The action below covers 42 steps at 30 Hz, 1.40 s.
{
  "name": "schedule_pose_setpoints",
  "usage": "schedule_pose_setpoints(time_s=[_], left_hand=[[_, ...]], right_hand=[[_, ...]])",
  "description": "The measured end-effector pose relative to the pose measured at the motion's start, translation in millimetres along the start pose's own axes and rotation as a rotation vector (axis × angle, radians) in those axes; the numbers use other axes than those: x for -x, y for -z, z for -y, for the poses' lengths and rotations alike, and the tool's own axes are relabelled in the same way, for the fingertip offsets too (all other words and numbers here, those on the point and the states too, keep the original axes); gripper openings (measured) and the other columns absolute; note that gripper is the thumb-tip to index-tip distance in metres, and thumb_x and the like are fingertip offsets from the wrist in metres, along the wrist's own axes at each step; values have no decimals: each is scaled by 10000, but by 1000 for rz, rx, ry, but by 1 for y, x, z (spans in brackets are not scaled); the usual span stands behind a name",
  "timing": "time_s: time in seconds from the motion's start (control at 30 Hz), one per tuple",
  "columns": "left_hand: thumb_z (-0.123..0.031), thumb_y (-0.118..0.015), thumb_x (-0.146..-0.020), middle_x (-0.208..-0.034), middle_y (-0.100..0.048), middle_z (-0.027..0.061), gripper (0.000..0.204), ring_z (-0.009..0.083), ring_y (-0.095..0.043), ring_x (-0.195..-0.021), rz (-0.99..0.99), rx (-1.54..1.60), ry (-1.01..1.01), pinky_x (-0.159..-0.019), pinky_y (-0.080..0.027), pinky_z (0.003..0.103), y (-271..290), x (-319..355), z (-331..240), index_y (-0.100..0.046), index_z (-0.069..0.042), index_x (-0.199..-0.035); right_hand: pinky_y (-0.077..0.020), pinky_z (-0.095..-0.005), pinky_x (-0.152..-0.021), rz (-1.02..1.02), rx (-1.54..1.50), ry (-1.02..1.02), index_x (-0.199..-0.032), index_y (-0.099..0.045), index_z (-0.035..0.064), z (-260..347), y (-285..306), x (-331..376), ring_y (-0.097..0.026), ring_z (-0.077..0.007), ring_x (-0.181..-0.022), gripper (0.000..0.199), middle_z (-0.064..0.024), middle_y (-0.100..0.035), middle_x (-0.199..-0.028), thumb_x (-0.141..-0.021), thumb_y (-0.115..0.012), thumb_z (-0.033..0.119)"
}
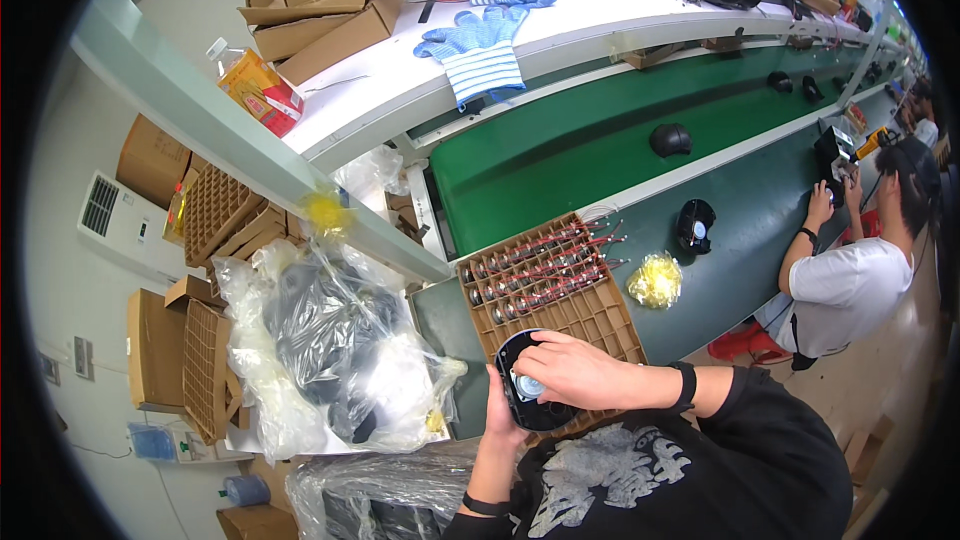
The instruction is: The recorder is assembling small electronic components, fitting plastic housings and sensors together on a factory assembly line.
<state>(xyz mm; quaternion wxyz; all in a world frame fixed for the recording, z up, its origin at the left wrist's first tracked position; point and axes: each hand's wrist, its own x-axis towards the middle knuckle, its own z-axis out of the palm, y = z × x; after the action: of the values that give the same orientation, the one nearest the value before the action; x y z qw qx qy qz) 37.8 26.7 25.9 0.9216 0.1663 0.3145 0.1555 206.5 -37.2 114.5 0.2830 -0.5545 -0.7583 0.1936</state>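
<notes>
Right now, low centre of the frame, both hands work on one black round housing — a dark shell with a silvery speaker part showing in its middle. Left hand comes up from the lower edge and is closed around the housing's left rim, holding it upright-ish in front of the chest. Right hand lies across the top and right side, fingers curled down onto the silvery centre, narrow, pressing or seating something there; what sits under the fingertips is hidden.

Step in hand, as a judgement: fitting a small speaker part into the housing. Next move likely calls for keeping the shell steady with the left and aligning the part squarely before letting go — hard to confirm from this view.

Just above the hands, a brown cardboard divider tray rests on the table, its upper rows filled with small metal speaker units with red leads, lower cells empty. A yellow crumpled wrapper lies right of it on the green conveyor belt. Clear plastic bags of black parts sit at left. Another person works at right.
</notes>
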Motion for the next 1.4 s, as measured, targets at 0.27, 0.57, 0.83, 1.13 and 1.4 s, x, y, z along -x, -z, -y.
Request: schedule_pose_setpoints(time_s=[0.27, 0.57, 0.83, 1.13, 1.4], left_hand=[[-639, -208, -925, -1283, -523, 126, 712, 280, -546, -1144, -43, -29, -3, -941, -473, 419, -6, 4, -1, -406, -96, -1340], [-620, -207, -934, -1281, -522, 143, 697, 299, -540, -1151, 36, 23, 13, -959, -463, 444, 1, -6, -1, -401, -90, -1343], [-609, -213, -938, -1249, -554, 124, 702, 270, -569, -1104, 117, -151, 271, -948, -466, 427, -13, -32, 32, -428, -65, -1327], [-619, -204, -928, -1383, -399, 197, 768, 373, -458, -1210, 192, -372, 263, -1006, -394, 499, -30, -52, 45, -252, -25, -1412], [-539, -247, -967, -1343, -457, 177, 649, 311, -500, -1172, -12, -302, 99, -976, -417, 435, 24, -34, 24, -386, -15, -1322]], right_hand=[[-336, -443, -1052, 29, -1, -11, -1012, -524, 15, -4, -8, -2, -556, -284, -1004, 429, -109, -567, -950, -658, -738, 125], [-418, -401, -895, -216, 62, -4, -1030, -571, 35, 6, 18, 1, -551, -290, -958, 357, -92, -579, -996, -742, -692, 208], [-505, -472, -656, -8, -98, -437, -1078, -596, 76, -45, 29, 61, -644, -361, -688, 241, -190, -649, -751, -912, -509, 228], [-493, -388, -785, -514, -178, -937, -1095, -596, 16, -127, 38, 211, -631, -352, -893, 290, -210, -643, -963, -895, -544, 220], [-574, -328, -588, -1430, -534, -1217, -1175, -486, -61, -302, -6, 380, -561, -148, -677, 334, -89, -533, -918, -926, -509, 161]])
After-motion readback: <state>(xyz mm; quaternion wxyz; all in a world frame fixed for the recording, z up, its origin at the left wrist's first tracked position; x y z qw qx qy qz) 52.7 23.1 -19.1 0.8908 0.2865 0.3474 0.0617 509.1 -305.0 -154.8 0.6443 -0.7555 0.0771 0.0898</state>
